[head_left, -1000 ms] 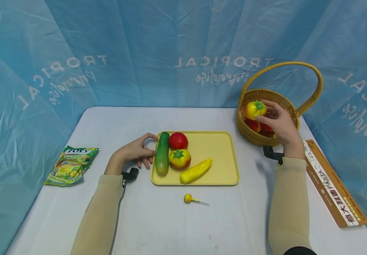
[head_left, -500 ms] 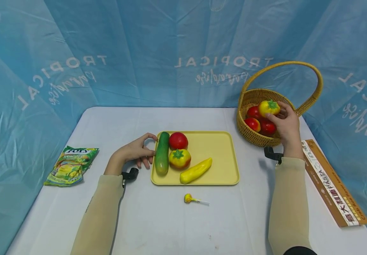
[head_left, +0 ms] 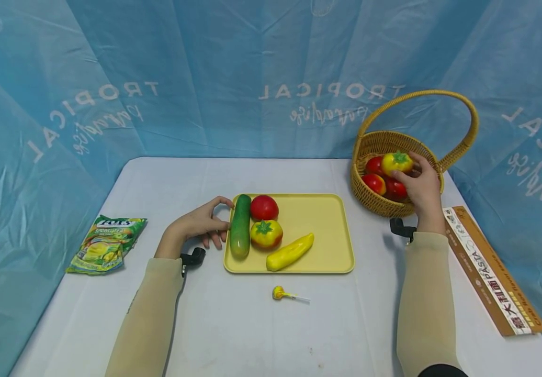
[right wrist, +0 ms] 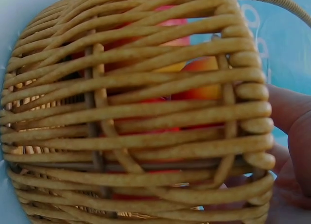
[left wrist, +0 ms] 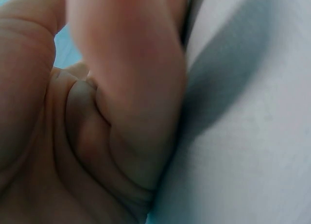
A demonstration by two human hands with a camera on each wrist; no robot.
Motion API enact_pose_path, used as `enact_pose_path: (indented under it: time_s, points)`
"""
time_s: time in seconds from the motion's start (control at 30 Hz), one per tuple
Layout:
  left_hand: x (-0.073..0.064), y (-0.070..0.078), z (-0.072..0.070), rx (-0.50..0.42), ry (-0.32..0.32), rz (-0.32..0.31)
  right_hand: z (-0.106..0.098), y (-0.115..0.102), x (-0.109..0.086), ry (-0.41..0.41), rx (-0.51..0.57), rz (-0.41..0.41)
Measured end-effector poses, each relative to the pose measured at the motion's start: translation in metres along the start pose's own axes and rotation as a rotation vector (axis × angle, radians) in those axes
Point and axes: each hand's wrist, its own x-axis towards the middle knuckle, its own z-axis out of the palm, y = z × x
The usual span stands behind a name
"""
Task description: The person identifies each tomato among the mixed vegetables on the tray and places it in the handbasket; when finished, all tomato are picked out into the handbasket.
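In the head view my right hand is inside the wicker basket, pinching a yellow-red toy fruit with a green star-shaped top between thumb and fingers. The fruit sits low, over red toy fruits in the basket. In the right wrist view the basket's weave hides most of the hand. My left hand rests at the left rim of the yellow tray, fingers loosely bent, with thumb and index tips right beside a cucumber. The left wrist view shows mainly the bent fingers close against the white cloth.
Also on the tray are a red round fruit, another yellow-red fruit and a yellow pepper-like piece. A lollipop lies in front. A green candy bag is left; a long pasta box is right.
My right hand has moved the yellow-red fruit rightward within the basket and slightly lower, uncovering more red fruit on the left. The left hand has stayed in place.
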Motion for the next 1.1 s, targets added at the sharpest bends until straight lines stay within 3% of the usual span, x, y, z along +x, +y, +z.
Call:
enact_pose_path:
  time_s: [0.67,0.9,1.1]
  points:
    - [0.001,0.000,0.000,0.002,-0.005,-0.010,-0.004,-0.012,-0.005,0.044,0.042,-0.051]
    - [0.001,0.000,0.000,0.003,-0.003,-0.002,-0.009,-0.032,-0.019,0.058,0.123,-0.144]
    - [0.002,0.000,0.000,0.005,-0.004,-0.008,-0.003,-0.050,-0.032,-0.018,0.176,-0.237]
